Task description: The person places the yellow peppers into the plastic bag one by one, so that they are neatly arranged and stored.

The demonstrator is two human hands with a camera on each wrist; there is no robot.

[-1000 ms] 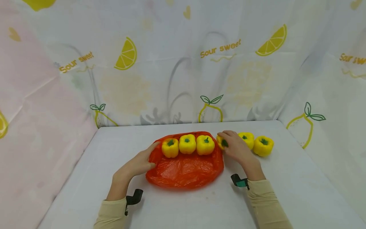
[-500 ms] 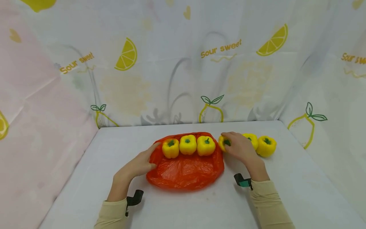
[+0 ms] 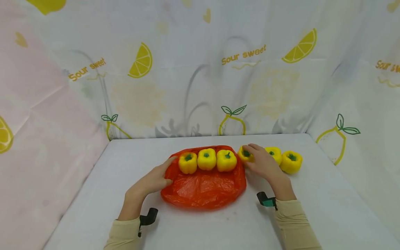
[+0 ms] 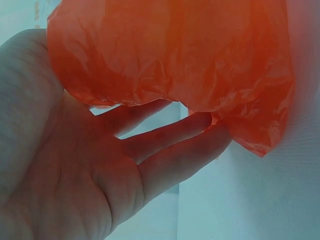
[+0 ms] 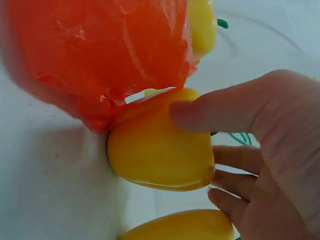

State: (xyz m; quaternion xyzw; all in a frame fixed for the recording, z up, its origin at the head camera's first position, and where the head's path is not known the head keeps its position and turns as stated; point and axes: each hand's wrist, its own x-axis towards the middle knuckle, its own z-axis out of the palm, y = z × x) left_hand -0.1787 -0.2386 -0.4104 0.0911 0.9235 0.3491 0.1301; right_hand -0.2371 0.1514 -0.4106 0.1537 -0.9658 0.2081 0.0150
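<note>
Peppers, count: six yellow bell peppers with green stems, all in one row across the table (image 3: 93, 194).
Peppers on the bag: three, side by side along the far edge of the orange plastic bag (image 3: 203, 187) — left one (image 3: 188, 162), middle one (image 3: 206, 159), right one (image 3: 226, 160).
Peppers off the bag: three, on the bare table to the right of the bag — the held pepper (image 3: 244, 155) just beside the bag's right edge, then the fifth pepper (image 3: 275, 154), then the sixth pepper (image 3: 291, 161) farthest from the bag.
Bag, count: one, crumpled and lying flat, near the middle of the table.
Right hand (image 3: 263, 163): grips the held pepper (image 5: 160, 150), thumb over its top and fingers (image 5: 232, 157) curled round its side; the right wrist view shows this pepper touching the bag's edge.
Left hand (image 3: 153, 178): lies at the bag's left edge, fingers (image 4: 175, 145) straight and slightly apart, their tips under the bag's rim in the left wrist view.
Hands, count: two, one on either side of the bag, each in a beige sleeve (image 3: 290, 225).
Backdrop: one pale curtain (image 3: 200, 69) printed with lemons and the words "Sour sweet", behind the bag and around the table.
</note>
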